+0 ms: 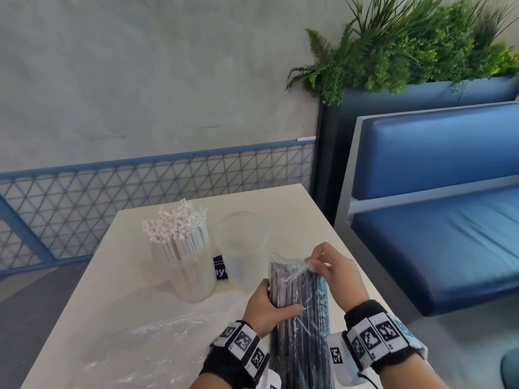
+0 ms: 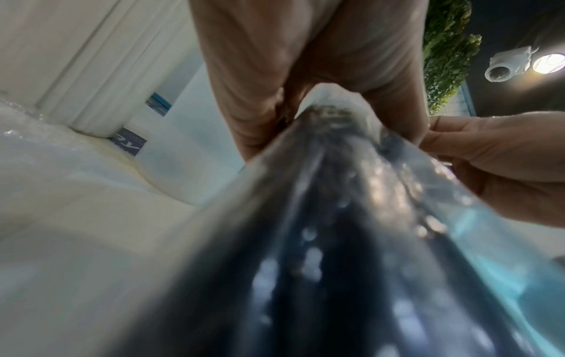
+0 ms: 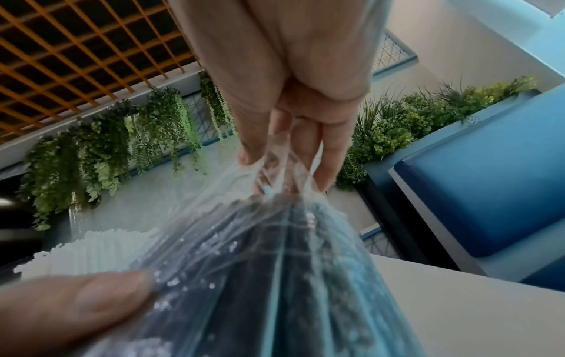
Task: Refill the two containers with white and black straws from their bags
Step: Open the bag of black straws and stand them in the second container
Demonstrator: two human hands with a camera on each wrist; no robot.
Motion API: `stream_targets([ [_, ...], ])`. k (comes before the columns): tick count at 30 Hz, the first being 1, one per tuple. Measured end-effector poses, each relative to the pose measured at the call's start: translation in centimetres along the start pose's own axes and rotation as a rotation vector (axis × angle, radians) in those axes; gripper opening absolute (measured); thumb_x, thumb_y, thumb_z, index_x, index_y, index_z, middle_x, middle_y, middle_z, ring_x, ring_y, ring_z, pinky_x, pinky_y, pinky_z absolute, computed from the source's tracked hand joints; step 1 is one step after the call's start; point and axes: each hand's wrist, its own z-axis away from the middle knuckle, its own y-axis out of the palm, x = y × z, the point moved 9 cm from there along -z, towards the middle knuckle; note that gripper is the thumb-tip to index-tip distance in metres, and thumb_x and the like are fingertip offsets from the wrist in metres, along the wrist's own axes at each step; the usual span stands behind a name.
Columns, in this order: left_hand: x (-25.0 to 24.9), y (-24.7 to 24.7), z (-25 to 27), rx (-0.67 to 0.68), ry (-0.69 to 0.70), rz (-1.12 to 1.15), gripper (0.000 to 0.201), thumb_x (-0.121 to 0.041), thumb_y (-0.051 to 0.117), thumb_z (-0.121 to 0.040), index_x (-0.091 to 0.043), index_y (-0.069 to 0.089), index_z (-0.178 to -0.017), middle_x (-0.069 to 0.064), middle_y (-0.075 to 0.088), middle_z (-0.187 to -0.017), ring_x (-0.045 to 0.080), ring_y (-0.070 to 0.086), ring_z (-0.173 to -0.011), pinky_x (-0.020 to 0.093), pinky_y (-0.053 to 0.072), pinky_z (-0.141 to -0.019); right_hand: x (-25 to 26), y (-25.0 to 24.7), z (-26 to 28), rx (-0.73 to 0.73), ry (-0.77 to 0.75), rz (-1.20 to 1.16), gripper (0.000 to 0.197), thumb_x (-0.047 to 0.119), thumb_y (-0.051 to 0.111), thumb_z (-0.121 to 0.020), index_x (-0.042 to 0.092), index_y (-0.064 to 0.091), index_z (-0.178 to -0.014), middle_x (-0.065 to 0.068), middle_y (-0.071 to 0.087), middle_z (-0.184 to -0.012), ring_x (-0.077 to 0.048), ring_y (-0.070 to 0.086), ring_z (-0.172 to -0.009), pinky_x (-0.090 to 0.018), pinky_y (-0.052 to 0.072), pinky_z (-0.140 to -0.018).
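Note:
A clear bag of black straws (image 1: 299, 310) stands upright near the table's front edge. My left hand (image 1: 269, 306) grips its middle, thumb across the front. My right hand (image 1: 327, 265) pinches the crinkled plastic at the bag's top (image 3: 275, 174). The bag (image 2: 336, 217) fills the left wrist view. One clear container (image 1: 193, 276) at centre left holds a full bunch of white straws (image 1: 177, 228). A second clear container (image 1: 244, 248) to its right, just behind the bag, holds nothing.
An empty crumpled clear bag (image 1: 157, 341) lies on the table (image 1: 295, 209) at front left. A purple label (image 1: 220, 268) shows between the containers. A blue padded bench (image 1: 438, 220) stands right of the table, a planter (image 1: 407, 51) behind it.

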Motion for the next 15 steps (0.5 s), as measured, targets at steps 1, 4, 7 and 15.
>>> stream_targets([
  [1,0.1,0.1,0.1,0.015,-0.001,-0.018,0.07,-0.039,0.085,-0.049,-0.026,0.052,-0.109,-0.002,0.068,-0.104,0.013,0.067,-0.096,0.035,0.054,-0.09,-0.4,-0.8,-0.2,-0.043,0.05,-0.095,0.022,0.007,0.05,-0.092,0.023,0.049,-0.078,-0.007,0.071,-0.086,-0.017,0.069,-0.075,-0.036,0.058,-0.074],
  [4,0.5,0.7,0.7,0.079,-0.004,-0.061,0.062,-0.031,0.085,-0.059,-0.028,0.051,-0.111,-0.003,0.067,-0.108,0.01,0.065,-0.099,0.034,0.052,-0.093,-1.5,-2.8,-1.2,-0.093,0.158,-0.199,0.01,0.011,0.053,-0.091,0.011,0.051,-0.081,-0.009,0.071,-0.089,-0.014,0.071,-0.068,-0.039,0.055,-0.078],
  [7,0.7,0.3,0.8,0.055,-0.016,-0.077,0.075,-0.043,0.083,-0.053,-0.024,0.052,-0.118,-0.004,0.066,-0.111,0.01,0.063,-0.104,0.037,0.049,-0.097,-1.2,-2.7,-2.1,0.129,0.143,0.021,0.015,0.019,0.071,-0.079,0.02,0.058,-0.086,0.007,0.065,-0.101,-0.012,0.066,-0.089,-0.033,0.05,-0.087],
  [15,0.2,0.2,1.2,0.038,-0.033,-0.051,0.059,-0.025,0.084,-0.062,-0.025,0.052,-0.112,-0.006,0.066,-0.105,0.011,0.063,-0.099,0.03,0.051,-0.09,3.4,-0.1,0.1,0.252,-0.249,0.344,0.065,0.028,0.076,-0.066,0.044,0.044,-0.12,0.014,0.029,-0.136,-0.009,0.026,-0.119,-0.032,0.021,-0.102],
])
